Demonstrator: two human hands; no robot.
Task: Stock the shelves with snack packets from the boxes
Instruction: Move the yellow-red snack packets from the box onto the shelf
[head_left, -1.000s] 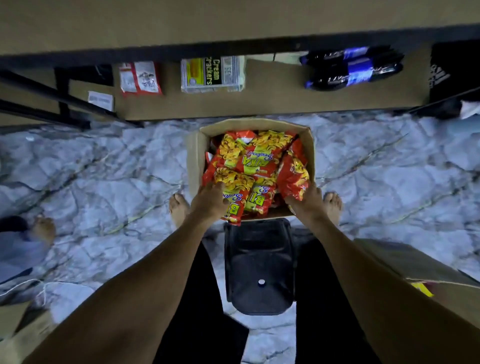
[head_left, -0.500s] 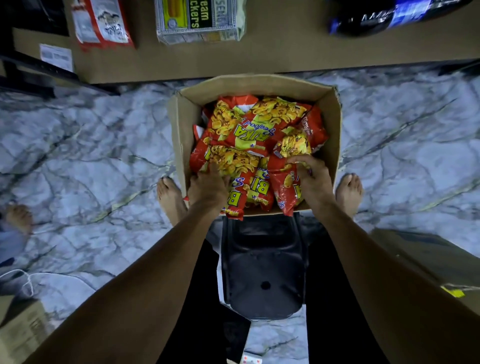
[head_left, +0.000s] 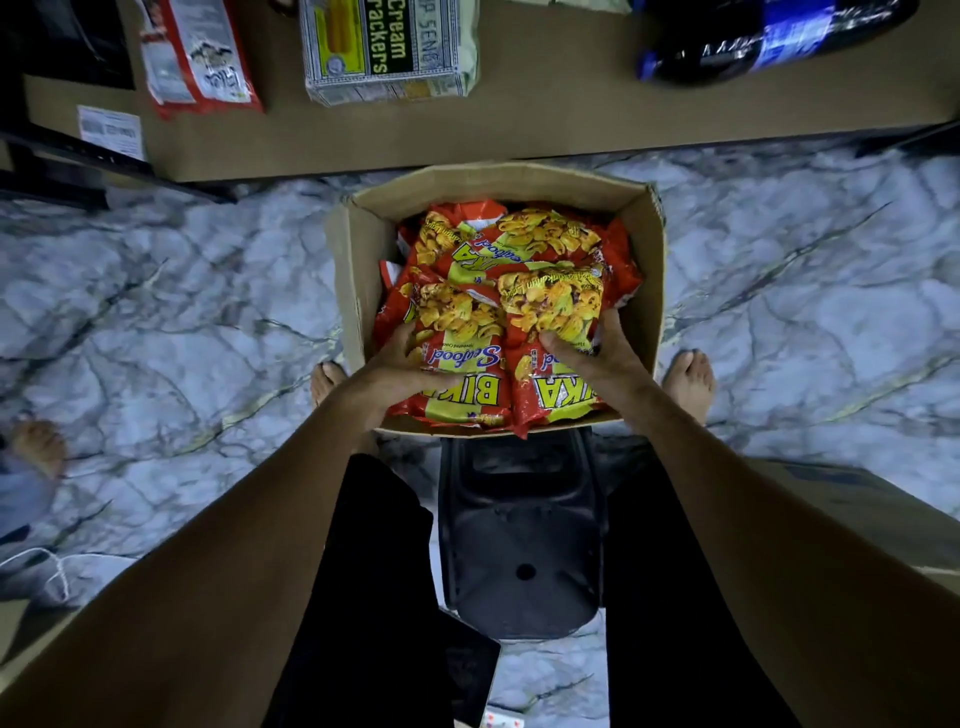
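**A:** Head camera, looking straight down. Where were the snacks?

**B:** In an open cardboard box (head_left: 357, 270) on the marble floor (head_left: 182, 312), just beyond a black stool (head_left: 519, 545) and between the person's bare feet. It was filled with red-and-yellow snack packets (head_left: 519, 241).

**A:** And the hands?

**B:** Both were at the box's near end. The left hand (head_left: 395, 371) gripped the left packet (head_left: 462, 322), thumb across its front, fingers along its left edge. The right hand (head_left: 597, 358) gripped the right packet (head_left: 556, 306) just beside it, thumb on the front, fingers curled at its right edge. Whether either packet was lifted clear of the pile, I could not tell.

**A:** The shelf?

**B:** A brown shelf board (head_left: 519, 124) lay beyond the box. It carried a red-and-white packet (head_left: 197, 57), a pack of cream crackers (head_left: 384, 47) and a dark bottle (head_left: 753, 36) with a blue label, apart from each other.
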